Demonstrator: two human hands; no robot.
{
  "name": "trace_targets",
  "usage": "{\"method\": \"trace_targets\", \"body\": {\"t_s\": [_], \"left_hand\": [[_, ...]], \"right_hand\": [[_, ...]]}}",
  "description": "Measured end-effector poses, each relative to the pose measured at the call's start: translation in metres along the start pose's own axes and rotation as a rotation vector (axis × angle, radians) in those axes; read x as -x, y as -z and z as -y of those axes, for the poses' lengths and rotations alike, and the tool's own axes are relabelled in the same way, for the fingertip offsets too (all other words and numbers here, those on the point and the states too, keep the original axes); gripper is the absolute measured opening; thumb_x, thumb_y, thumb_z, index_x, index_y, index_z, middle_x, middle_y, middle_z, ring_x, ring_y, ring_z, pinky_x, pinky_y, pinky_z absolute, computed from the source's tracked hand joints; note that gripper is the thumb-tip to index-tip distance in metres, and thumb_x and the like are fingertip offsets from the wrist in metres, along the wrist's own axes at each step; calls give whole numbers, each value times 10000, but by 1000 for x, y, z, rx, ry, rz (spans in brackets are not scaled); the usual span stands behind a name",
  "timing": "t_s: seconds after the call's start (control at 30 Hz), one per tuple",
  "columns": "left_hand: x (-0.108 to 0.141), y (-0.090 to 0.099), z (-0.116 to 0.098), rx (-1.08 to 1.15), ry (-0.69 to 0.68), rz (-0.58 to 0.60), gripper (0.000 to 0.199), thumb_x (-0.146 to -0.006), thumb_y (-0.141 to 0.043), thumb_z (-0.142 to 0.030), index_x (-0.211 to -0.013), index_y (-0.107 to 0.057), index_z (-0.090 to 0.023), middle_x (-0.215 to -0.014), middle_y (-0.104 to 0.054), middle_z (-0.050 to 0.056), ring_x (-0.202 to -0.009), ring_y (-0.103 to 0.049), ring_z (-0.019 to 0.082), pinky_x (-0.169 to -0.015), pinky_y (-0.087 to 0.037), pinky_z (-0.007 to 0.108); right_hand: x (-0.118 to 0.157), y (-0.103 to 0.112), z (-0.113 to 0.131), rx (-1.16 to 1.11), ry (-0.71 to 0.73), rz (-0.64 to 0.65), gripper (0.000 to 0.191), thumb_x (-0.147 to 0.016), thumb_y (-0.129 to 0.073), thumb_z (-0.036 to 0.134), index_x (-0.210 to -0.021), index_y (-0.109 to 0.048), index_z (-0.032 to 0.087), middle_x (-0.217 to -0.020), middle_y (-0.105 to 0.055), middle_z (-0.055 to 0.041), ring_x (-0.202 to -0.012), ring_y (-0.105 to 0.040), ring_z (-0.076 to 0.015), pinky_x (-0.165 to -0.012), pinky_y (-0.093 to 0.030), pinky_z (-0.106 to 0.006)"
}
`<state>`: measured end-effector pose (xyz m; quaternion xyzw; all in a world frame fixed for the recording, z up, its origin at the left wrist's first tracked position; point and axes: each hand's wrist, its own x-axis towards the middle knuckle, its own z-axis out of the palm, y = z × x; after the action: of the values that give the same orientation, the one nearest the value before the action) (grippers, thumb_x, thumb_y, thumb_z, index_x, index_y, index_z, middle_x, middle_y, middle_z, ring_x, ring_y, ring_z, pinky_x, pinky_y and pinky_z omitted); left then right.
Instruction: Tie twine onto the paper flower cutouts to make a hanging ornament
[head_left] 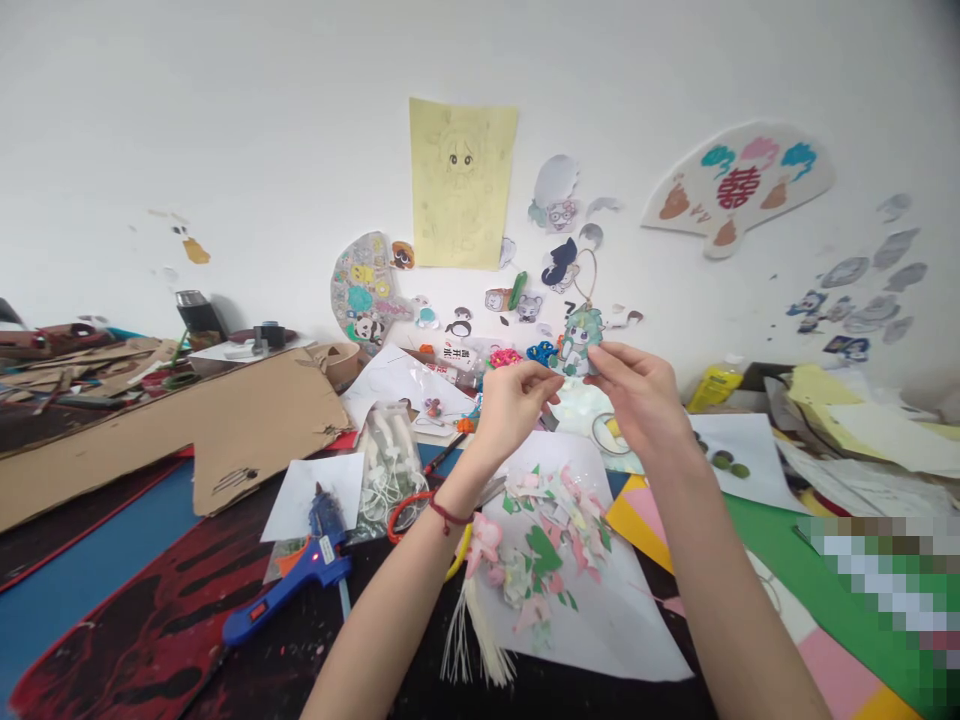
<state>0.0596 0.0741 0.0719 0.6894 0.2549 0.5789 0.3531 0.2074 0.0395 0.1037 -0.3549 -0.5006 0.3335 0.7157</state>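
Both my hands are raised above a cluttered craft table. My left hand and my right hand pinch between their fingertips a small teal-and-white cartoon figure cutout with a thin loop of cord at its top. A red string bracelet circles my left wrist. Below the hands lies a white sheet strewn with pink, green and white paper scraps.
A blue glue gun lies at lower left beside a clear bag of white parts. Cardboard pieces cover the left. Coloured paper sheets spread at right. Stickers and a yellow drawing hang on the wall.
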Motion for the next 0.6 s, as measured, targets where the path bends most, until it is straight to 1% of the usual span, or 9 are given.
{"method": "trace_targets", "body": {"t_s": [0.07, 0.17, 0.27, 0.37, 0.43, 0.5, 0.57, 0.6], "left_hand": [[-3, 5, 2, 31, 13, -10, 135, -812, -664, -252, -728, -698, -151, -586, -682, 9, -492, -617, 110, -505, -484, 198], [-9, 17, 3, 75, 37, -67, 140, -786, -686, -261, -719, -698, -138, -576, -677, 14, -476, -615, 112, -486, -485, 200], [-14, 37, -1, 109, 43, -146, 156, -771, -703, -276, -730, -706, -125, -585, -683, 23, -453, -591, 95, -468, -468, 193], [-16, 60, -9, 145, 25, -224, 170, -774, -706, -290, -742, -707, -123, -588, -673, 15, -447, -576, 79, -468, -454, 183], [-17, 73, -14, 165, 15, -262, 178, -778, -710, -298, -768, -716, -120, -591, -664, 11, -460, -573, 73, -463, -439, 173], [-17, 84, -18, 180, 7, -292, 184, -784, -709, -297, -767, -716, -114, -587, -654, 10, -452, -559, 65, -453, -424, 168], [-17, 93, -22, 193, -6, -333, 188, -799, -700, -297, -759, -710, -114, -572, -637, 1, -430, -533, 53, -438, -407, 162], [-16, 96, -23, 205, -13, -360, 191, -809, -695, -299, -758, -706, -115, -563, -627, -6, -418, -519, 47, -433, -401, 161]], "right_hand": [[-3, 4, 1, -9, 12, -43, 218, -612, -869, 309, -752, -757, 185, -761, -678, 7, -689, -598, -106, -596, -499, -223], [-6, 12, 4, -29, 46, -110, 235, -585, -882, 282, -748, -752, 173, -739, -674, 7, -673, -596, -104, -573, -497, -219], [-10, 23, 11, -71, 97, -192, 251, -565, -885, 241, -754, -741, 159, -720, -678, 6, -655, -603, -99, -574, -499, -216], [-14, 36, 20, -128, 152, -288, 251, -577, -866, 203, -770, -722, 132, -716, -680, -14, -641, -623, -107, -568, -496, -220], [-17, 46, 27, -171, 184, -345, 219, -595, -835, 176, -767, -711, 122, -715, -678, -29, -624, -633, -116, -546, -492, -220], [-20, 57, 34, -228, 217, -396, 136, -640, -775, 161, -751, -698, 136, -722, -670, -23, -590, -619, -110, -519, -483, -219], [-23, 70, 42, -305, 240, -445, 28, -722, -687, 142, -718, -675, 167, -766, -652, 0, -585, -592, -74, -506, -466, -188], [-23, 77, 46, -344, 242, -464, 99, -788, -622, 148, -707, -667, 182, -780, -638, 13, -555, -554, -49, -484, -442, -166]]}}
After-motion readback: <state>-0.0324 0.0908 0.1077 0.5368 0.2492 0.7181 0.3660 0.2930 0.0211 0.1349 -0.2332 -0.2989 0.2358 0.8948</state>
